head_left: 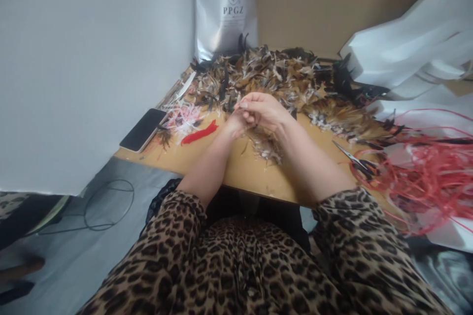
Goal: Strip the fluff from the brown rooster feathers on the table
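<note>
Wrists crossing in close at the heart of a tan, smooth-topped worktable (240, 171), a worker in leopard-print sleeves (185, 206) draws both bare hands together, apparently to steady fine finger work. The right hand (264, 110) has its thumb and fingertips pinched narrowly over the left hand (238, 125), which it partly covers; whether either grips anything cannot be told. A heaped spread of brown, black and cream feathers (254, 71) fills twelve to one o'clock, seemingly placed for an easy reach. A small, pale-ended feather cluster (269, 150) lies at five, just below the right wrist. At eight rests a bright red, crumpled strip (199, 133); at nine, pink-and-white stringy scraps (184, 117) and a dark-screened, pale-edged phone (143, 130), perhaps set aside to free the middle. Black-handled metal scissors (356, 161) lie at four, probably for the right hand's convenience, beside a tangle of red, ribbon-like strands (436, 172).
</note>
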A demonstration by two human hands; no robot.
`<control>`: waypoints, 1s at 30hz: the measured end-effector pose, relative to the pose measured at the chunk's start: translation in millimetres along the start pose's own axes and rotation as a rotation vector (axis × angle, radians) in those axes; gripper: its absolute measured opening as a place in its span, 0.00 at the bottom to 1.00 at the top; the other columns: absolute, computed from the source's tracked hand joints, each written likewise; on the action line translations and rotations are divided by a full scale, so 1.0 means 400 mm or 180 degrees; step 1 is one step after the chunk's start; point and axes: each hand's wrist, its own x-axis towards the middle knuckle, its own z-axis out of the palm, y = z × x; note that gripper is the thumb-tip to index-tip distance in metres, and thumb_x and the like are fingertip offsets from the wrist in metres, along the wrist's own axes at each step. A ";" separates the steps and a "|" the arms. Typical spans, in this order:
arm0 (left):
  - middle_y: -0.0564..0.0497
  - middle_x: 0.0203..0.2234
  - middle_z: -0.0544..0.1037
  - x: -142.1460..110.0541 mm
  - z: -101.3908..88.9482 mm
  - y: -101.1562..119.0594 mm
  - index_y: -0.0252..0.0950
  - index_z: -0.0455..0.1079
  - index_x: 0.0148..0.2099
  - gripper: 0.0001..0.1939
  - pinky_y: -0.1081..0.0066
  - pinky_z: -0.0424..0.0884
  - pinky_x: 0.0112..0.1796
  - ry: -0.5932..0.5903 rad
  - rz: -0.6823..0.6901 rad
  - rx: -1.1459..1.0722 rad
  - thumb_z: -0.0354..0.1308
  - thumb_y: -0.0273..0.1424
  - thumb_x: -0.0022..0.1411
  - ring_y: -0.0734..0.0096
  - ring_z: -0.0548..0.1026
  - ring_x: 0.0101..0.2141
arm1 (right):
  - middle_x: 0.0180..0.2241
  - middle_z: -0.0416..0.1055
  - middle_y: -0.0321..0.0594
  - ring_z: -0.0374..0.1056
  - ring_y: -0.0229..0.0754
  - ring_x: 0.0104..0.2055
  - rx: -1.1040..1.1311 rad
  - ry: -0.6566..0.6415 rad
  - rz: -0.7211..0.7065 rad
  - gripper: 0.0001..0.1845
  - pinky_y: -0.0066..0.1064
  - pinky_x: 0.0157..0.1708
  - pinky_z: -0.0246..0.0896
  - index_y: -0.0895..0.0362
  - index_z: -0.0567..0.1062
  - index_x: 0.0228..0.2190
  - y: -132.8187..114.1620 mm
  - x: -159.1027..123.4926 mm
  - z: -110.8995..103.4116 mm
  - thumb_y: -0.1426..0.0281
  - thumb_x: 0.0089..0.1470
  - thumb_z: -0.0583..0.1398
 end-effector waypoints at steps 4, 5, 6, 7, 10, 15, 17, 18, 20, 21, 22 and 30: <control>0.50 0.24 0.77 -0.024 -0.010 0.012 0.29 0.71 0.35 0.07 0.85 0.64 0.21 -0.0594 -0.0026 -0.0041 0.52 0.20 0.63 0.84 0.72 0.21 | 0.18 0.69 0.33 0.58 0.27 0.18 0.0146 0.0333 -0.0334 0.17 0.19 0.15 0.50 0.60 0.72 0.23 0.003 -0.070 -0.109 0.68 0.32 0.72; 0.48 0.27 0.79 -0.030 -0.011 0.018 0.29 0.71 0.37 0.08 0.86 0.63 0.21 -0.0610 -0.0132 -0.0104 0.51 0.19 0.63 0.85 0.71 0.20 | 0.18 0.69 0.32 0.58 0.28 0.18 0.0147 0.0451 -0.0393 0.18 0.20 0.15 0.49 0.60 0.72 0.23 0.007 -0.083 -0.134 0.68 0.30 0.73; 0.46 0.30 0.80 -0.037 -0.011 0.024 0.28 0.71 0.36 0.09 0.87 0.63 0.20 -0.0654 -0.0218 -0.0174 0.49 0.19 0.64 0.87 0.70 0.19 | 0.17 0.68 0.31 0.58 0.28 0.17 0.0129 0.0578 -0.0436 0.18 0.20 0.15 0.48 0.60 0.72 0.23 0.012 -0.092 -0.157 0.67 0.29 0.73; 0.43 0.33 0.80 -0.043 -0.011 0.029 0.28 0.70 0.36 0.10 0.89 0.62 0.20 -0.0795 -0.0335 -0.0232 0.48 0.19 0.65 0.90 0.67 0.18 | 0.17 0.67 0.30 0.57 0.28 0.17 0.0090 0.0703 -0.0475 0.18 0.20 0.15 0.47 0.59 0.72 0.23 0.017 -0.099 -0.178 0.67 0.29 0.73; 0.38 0.37 0.80 -0.059 -0.006 0.039 0.27 0.70 0.34 0.14 0.92 0.57 0.17 -0.1124 -0.0600 -0.0368 0.44 0.19 0.67 0.93 0.64 0.16 | 0.15 0.65 0.29 0.56 0.28 0.17 -0.0134 0.1032 -0.0623 0.17 0.22 0.15 0.46 0.59 0.72 0.23 0.039 -0.105 -0.220 0.66 0.30 0.72; 0.36 0.39 0.79 -0.065 0.004 0.031 0.26 0.71 0.34 0.14 0.92 0.59 0.18 -0.1273 -0.0822 -0.0171 0.44 0.19 0.66 0.92 0.67 0.18 | 0.16 0.66 0.30 0.56 0.29 0.17 -0.0511 0.1360 -0.0845 0.12 0.23 0.19 0.50 0.58 0.73 0.23 0.068 -0.093 -0.232 0.66 0.35 0.68; 0.37 0.38 0.80 -0.061 0.007 0.023 0.27 0.72 0.35 0.14 0.91 0.64 0.21 -0.1208 -0.0812 -0.0050 0.46 0.19 0.66 0.89 0.71 0.20 | 0.18 0.68 0.31 0.58 0.30 0.19 -0.0588 0.1413 -0.0862 0.11 0.24 0.21 0.52 0.57 0.73 0.24 0.071 -0.091 -0.227 0.67 0.37 0.67; 0.38 0.37 0.80 -0.059 0.008 0.020 0.27 0.73 0.35 0.13 0.90 0.66 0.22 -0.1150 -0.0805 0.0016 0.46 0.19 0.66 0.88 0.73 0.21 | 0.18 0.68 0.31 0.59 0.31 0.20 -0.0618 0.1433 -0.0852 0.10 0.24 0.22 0.53 0.57 0.73 0.24 0.071 -0.091 -0.224 0.67 0.38 0.66; 0.41 0.34 0.80 -0.055 0.011 0.014 0.27 0.73 0.35 0.12 0.88 0.68 0.25 -0.1016 -0.0790 0.0122 0.48 0.19 0.65 0.85 0.75 0.23 | 0.19 0.69 0.31 0.59 0.31 0.20 -0.0677 0.1464 -0.0792 0.10 0.25 0.22 0.53 0.57 0.72 0.25 0.072 -0.093 -0.222 0.66 0.39 0.66; 0.42 0.32 0.80 -0.053 0.013 0.012 0.27 0.73 0.35 0.12 0.88 0.69 0.26 -0.0958 -0.0777 0.0150 0.48 0.19 0.65 0.84 0.75 0.24 | 0.20 0.68 0.32 0.59 0.31 0.20 -0.0704 0.1469 -0.0752 0.10 0.25 0.22 0.53 0.56 0.72 0.25 0.074 -0.093 -0.222 0.65 0.40 0.66; 0.43 0.31 0.80 -0.051 0.014 0.010 0.27 0.73 0.35 0.12 0.87 0.70 0.27 -0.0905 -0.0748 0.0155 0.49 0.19 0.65 0.84 0.76 0.25 | 0.20 0.68 0.32 0.59 0.31 0.20 -0.0719 0.1461 -0.0719 0.11 0.24 0.22 0.53 0.56 0.72 0.25 0.076 -0.093 -0.224 0.65 0.40 0.66; 0.49 0.25 0.77 -0.034 0.016 0.006 0.27 0.73 0.35 0.09 0.85 0.71 0.29 -0.0622 -0.0412 0.0168 0.51 0.18 0.63 0.83 0.76 0.24 | 0.30 0.75 0.35 0.64 0.29 0.24 0.0026 0.1080 -0.0633 0.16 0.21 0.20 0.57 0.57 0.72 0.26 0.092 -0.090 -0.218 0.64 0.36 0.70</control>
